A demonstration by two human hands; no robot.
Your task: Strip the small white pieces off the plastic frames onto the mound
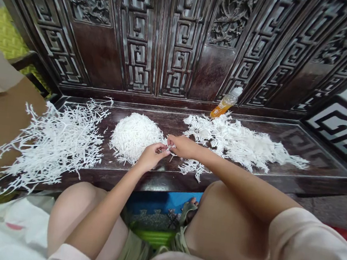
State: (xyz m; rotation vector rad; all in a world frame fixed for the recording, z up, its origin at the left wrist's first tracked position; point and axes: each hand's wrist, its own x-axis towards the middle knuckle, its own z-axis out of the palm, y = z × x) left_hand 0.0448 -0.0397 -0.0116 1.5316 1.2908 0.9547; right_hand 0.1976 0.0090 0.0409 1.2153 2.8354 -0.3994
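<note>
Centre of frame: fingers of left hand [150, 157] and right hand [184, 147] pinch a small white piece [173, 148]. White heap [136, 135] noted left of centre on bench [172, 123]; branching white pile [58, 144], left of frame.

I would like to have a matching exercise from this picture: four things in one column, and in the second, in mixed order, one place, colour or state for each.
1. bottle
2. rounded white heap
3. carved panels
4. right hand

A. dark brown, at the back
B. pinching a thin white piece beside the left hand
C. orange liquid inside
D. right of the branching white heap

Pairs: 1-C, 2-D, 3-A, 4-B
</note>
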